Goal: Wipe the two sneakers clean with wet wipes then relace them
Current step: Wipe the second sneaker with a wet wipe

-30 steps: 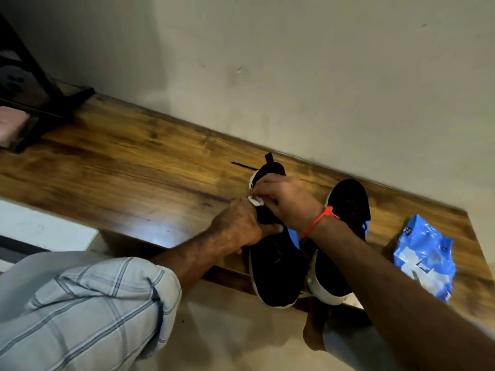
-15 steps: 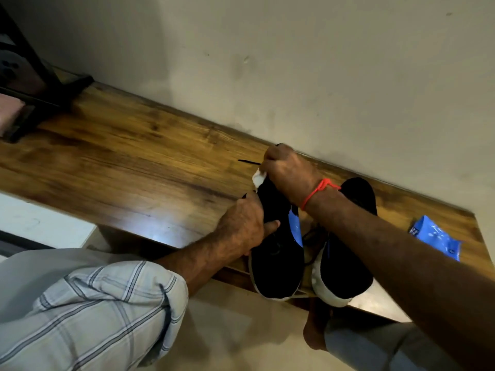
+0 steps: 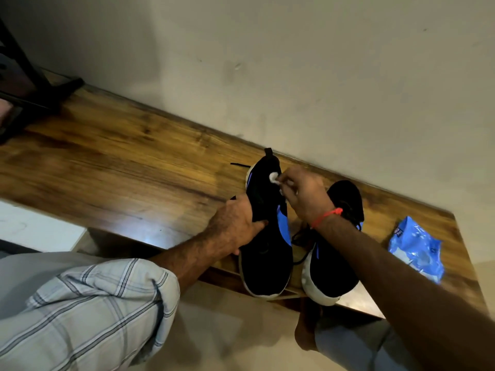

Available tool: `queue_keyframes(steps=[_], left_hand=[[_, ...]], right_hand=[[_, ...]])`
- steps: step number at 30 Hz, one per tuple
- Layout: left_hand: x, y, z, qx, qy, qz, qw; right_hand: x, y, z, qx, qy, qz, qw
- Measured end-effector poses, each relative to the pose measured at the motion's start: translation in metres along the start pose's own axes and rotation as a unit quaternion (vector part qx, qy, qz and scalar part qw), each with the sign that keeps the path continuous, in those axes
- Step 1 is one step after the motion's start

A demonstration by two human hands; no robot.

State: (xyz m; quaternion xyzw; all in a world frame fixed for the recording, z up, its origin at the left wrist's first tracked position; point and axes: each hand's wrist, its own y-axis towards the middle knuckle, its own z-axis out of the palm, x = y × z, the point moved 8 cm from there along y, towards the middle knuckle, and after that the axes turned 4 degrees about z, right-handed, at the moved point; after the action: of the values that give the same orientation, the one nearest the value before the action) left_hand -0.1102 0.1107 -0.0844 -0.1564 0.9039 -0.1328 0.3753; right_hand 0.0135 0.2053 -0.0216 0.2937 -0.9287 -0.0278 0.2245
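Two black sneakers with white soles and blue accents lie on a wooden table [image 3: 112, 167], toes toward me. My left hand [image 3: 238, 223] grips the left sneaker [image 3: 265, 247] at its side, thumb across the upper. My right hand [image 3: 305, 194], with a red thread at the wrist, pinches a crumpled white wet wipe [image 3: 273, 178] and presses it on that sneaker near the heel collar. The right sneaker [image 3: 337, 266] sits beside it, partly hidden by my right forearm, with loose black laces [image 3: 301, 236] between the two shoes.
A blue wet-wipe packet [image 3: 417, 247] lies on the table to the right of the shoes. A black lace end [image 3: 239, 164] lies on the wood behind the left sneaker. A dark metal frame [image 3: 29, 84] stands at the table's far left. A pale wall runs behind.
My right hand with the wipe slid from the sneaker's outer heel edge over to the inner side of the heel collar. The left hand keeps its hold on the shoe.
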Motion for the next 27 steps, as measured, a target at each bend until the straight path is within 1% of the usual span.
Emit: queue_keyframes(steps=[2, 3, 4, 5, 6, 7, 8, 9, 10, 12, 14, 15, 16, 18, 19, 21, 23, 24, 26, 27], left_hand=[[0.001, 0.002, 0.001, 0.004, -0.002, 0.002, 1.0], [0.0, 0.002, 0.002, 0.008, -0.006, 0.004, 1.0], [0.0, 0.003, 0.003, 0.011, -0.009, 0.004, 1.0], [0.001, 0.003, 0.003, 0.015, -0.01, 0.005, 1.0], [0.0, 0.003, 0.004, 0.017, -0.01, 0.006, 1.0], [-0.001, 0.003, 0.003, 0.018, -0.013, 0.005, 1.0], [-0.002, 0.002, 0.002, 0.018, -0.015, 0.006, 1.0], [-0.003, 0.001, 0.002, 0.02, -0.016, 0.005, 1.0], [-0.004, 0.001, 0.003, 0.022, -0.018, 0.002, 1.0], [-0.001, 0.003, 0.004, 0.029, -0.015, -0.012, 0.999], [-0.001, 0.002, 0.001, 0.047, -0.012, -0.026, 0.998], [-0.004, 0.002, -0.002, 0.054, 0.003, -0.02, 0.998], [-0.007, 0.002, -0.009, 0.053, 0.032, -0.01, 0.998], [-0.014, 0.008, -0.03, 0.034, 0.097, 0.02, 0.994], [-0.019, 0.011, -0.041, 0.025, 0.115, 0.045, 0.992], [-0.032, 0.014, -0.058, 0.023, 0.145, 0.125, 0.981], [-0.039, 0.016, -0.057, 0.046, 0.22, 0.199, 0.954], [-0.041, 0.016, -0.052, 0.06, 0.265, 0.222, 0.936], [-0.044, 0.016, -0.046, 0.069, 0.327, 0.247, 0.91], [-0.049, 0.016, -0.047, 0.061, 0.341, 0.261, 0.901]], right_hand=[[0.011, -0.018, 0.015, 0.102, 0.01, -0.059, 0.993], [0.01, -0.02, 0.017, 0.143, 0.003, -0.063, 0.988], [0.007, -0.017, 0.014, 0.152, 0.001, -0.05, 0.987], [0.0, -0.01, 0.006, 0.122, 0.02, -0.015, 0.992], [-0.011, -0.004, -0.007, 0.063, 0.054, 0.038, 0.996], [-0.021, -0.003, -0.016, -0.002, 0.093, 0.096, 0.991], [-0.026, -0.005, -0.019, -0.043, 0.12, 0.14, 0.982], [-0.023, -0.009, -0.013, -0.047, 0.128, 0.153, 0.979], [-0.012, -0.012, -0.003, -0.016, 0.116, 0.136, 0.984], [0.007, -0.019, 0.02, 0.083, 0.093, 0.087, 0.988], [0.007, -0.021, 0.02, 0.153, 0.122, 0.093, 0.976], [0.003, -0.02, 0.012, 0.163, 0.162, 0.115, 0.966], [-0.001, -0.021, 0.0, 0.151, 0.221, 0.151, 0.952], [-0.011, -0.023, -0.026, 0.092, 0.326, 0.216, 0.916], [-0.014, -0.026, -0.036, 0.063, 0.342, 0.234, 0.908], [-0.016, -0.035, -0.047, 0.037, 0.323, 0.262, 0.909], [-0.017, -0.048, -0.046, 0.022, 0.315, 0.284, 0.905], [-0.015, -0.054, -0.043, 0.01, 0.333, 0.29, 0.897], [-0.012, -0.059, -0.034, -0.02, 0.377, 0.301, 0.875], [-0.014, -0.058, -0.031, -0.045, 0.405, 0.31, 0.859]])
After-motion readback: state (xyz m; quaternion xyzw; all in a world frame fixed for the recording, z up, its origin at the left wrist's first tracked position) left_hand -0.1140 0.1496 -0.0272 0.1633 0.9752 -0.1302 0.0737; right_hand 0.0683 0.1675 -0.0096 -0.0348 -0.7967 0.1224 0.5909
